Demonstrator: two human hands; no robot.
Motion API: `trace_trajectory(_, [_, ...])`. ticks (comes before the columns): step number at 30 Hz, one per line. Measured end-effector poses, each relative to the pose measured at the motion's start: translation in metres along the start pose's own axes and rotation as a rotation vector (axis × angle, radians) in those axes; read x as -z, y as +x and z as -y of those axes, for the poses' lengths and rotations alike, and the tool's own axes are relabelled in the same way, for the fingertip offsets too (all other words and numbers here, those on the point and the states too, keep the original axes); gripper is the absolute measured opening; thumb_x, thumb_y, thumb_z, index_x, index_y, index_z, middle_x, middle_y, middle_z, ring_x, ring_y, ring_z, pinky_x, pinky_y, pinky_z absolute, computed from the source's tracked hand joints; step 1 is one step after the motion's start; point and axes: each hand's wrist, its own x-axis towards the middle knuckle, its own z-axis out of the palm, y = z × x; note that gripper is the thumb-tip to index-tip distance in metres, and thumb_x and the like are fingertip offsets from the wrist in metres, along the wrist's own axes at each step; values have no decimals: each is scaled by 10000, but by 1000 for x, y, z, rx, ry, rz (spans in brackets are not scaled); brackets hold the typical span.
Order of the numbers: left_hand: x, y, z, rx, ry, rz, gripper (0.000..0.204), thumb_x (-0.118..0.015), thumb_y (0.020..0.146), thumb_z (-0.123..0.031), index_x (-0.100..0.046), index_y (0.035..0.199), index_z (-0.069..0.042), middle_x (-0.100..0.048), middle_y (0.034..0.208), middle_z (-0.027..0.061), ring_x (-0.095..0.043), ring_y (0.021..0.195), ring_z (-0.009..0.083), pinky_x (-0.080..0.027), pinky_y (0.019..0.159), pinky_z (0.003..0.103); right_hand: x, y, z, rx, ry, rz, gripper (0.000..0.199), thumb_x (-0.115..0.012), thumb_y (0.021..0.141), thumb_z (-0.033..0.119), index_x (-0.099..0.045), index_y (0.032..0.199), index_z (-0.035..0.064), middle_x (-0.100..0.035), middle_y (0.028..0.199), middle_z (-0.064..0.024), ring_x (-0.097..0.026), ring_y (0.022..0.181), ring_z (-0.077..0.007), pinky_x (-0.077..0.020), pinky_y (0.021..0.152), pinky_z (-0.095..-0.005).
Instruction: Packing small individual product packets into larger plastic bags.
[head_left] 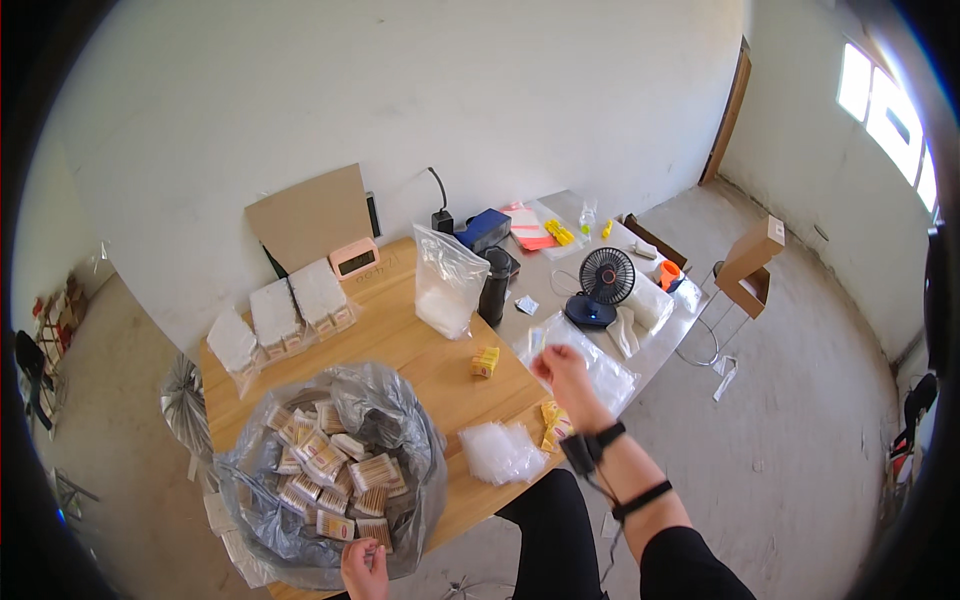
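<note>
While the gray bag (372, 392) is crumpled, its packs (324, 462) look pale, blocky.

bag (365, 402): grey, translucent | swab bundles (374, 471): tan, white-tipped | carton (485, 362): yellow | table (400, 335): brown wood-grained | clock (356, 260): pink

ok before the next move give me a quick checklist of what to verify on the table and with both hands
1. Gray bag open: ok, its mouth gapes upward.
2. Stick packs exposed: ok, many lie uncovered inside it.
3. Left hand empty: cannot tell; it is by the bag's near rim, fingers curled.
4. Right hand empty: cannot tell; it is raised, and anything at its fingertips is too small to make out.
5. Clear bags well back from the wooden table's edge: not ok, they lie close to it.
6. Yellow box apart from the gray bag: ok.
</note>
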Motion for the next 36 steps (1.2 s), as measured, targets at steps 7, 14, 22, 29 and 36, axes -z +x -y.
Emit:
trace_trajectory(7, [-3, -2, 20, 15, 49, -23, 198, -586, 880, -189, -613, 1000, -34, -623, 952, 157, -626, 840, 270, -501, 742, 365, -50, -10, -39, -174, -194, 222, 218, -543, 910, 211, -559, 852, 2, -604, 696, -73, -570, 566, -139, -483, 549, -259])
trace_trajectory(14, [-4, -6, 32, -132, 189, 14, 289, -683, 747, -183, -591, 972, -28, -603, 994, 137, -558, 951, 342, -442, 821, 421, -85, -160, -75, 74, -732, 564, 176, -635, 850, 167, -574, 805, 8, -589, 643, -47, -555, 582, -123, -452, 539, -255])
trace_trajectory(22, [4, -42, 57, -124, 320, 86, 290, -651, 778, -208, -603, 1015, -49, -603, 1006, 127, -562, 984, 314, -445, 844, 407, -140, -260, -96, 647, -866, 876, 232, -648, 747, 59, -568, 962, 20, -573, 971, -132, -549, 914, -344, -470, 778, -384])
trace_trajectory(29, [4, -51, 56, 154, 251, 381, 222, -606, 812, -225, -597, 958, -57, -603, 1001, 112, -560, 990, 313, -453, 787, 427, -157, -264, -132, 801, -1116, 860, 392, -666, 730, 121, -491, 1069, 31, -560, 991, -150, -539, 967, -320, -437, 825, -419])
trace_trajectory(36, [6, -18, 90, -227, 637, -211, 315, -625, 797, -308, -600, 997, -66, -613, 1000, 68, -536, 1033, 264, -306, 998, 490, -125, -257, -133, 779, -1512, 888, 327, -652, 758, 263, -503, 965, 57, -590, 889, -111, -577, 870, -285, -423, 768, -408])
